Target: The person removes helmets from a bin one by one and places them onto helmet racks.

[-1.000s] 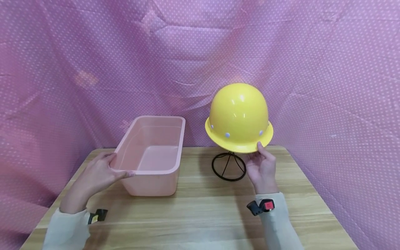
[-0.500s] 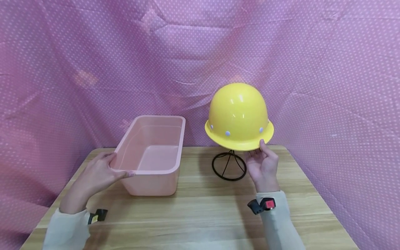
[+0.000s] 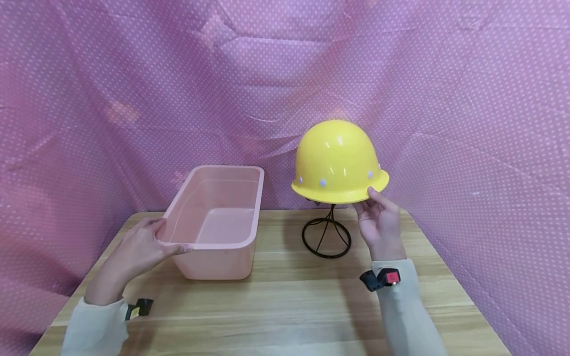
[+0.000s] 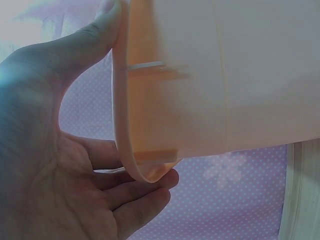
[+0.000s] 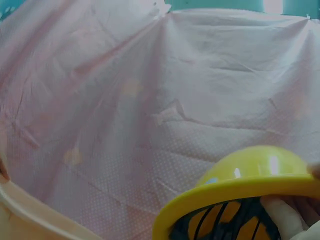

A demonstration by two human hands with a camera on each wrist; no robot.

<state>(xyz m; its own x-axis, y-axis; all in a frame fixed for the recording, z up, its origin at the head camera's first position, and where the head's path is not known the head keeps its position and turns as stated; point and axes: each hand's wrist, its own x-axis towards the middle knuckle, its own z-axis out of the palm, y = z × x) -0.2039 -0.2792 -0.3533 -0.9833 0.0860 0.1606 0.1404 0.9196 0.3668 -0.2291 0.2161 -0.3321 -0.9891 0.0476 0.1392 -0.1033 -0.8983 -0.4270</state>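
A yellow hard hat (image 3: 336, 158) sits over the top of a black wire stand (image 3: 327, 256) at the right back. My right hand (image 3: 382, 225) holds its brim at the near right, thumb on the outside. In the right wrist view the hat's (image 5: 250, 167) underside shows dark straps, and my fingers (image 5: 287, 217) reach beneath the brim. Whether hat and stand touch is hidden. To the left, my left hand (image 3: 140, 251) grips the near left corner of a pink plastic bin (image 3: 222, 246). In the left wrist view the fingers (image 4: 142, 205) wrap round its rim.
Both bin and stand are on a wood-grain table (image 3: 285, 306). A pink polka-dot curtain (image 3: 249, 89) hangs behind the table and along both sides. The visible inside of the bin holds nothing.
The hat's near brim has risen, and more of the stand's stem shows below it. My right hand has moved up and slightly right with the brim. The left hand and bin stay still.
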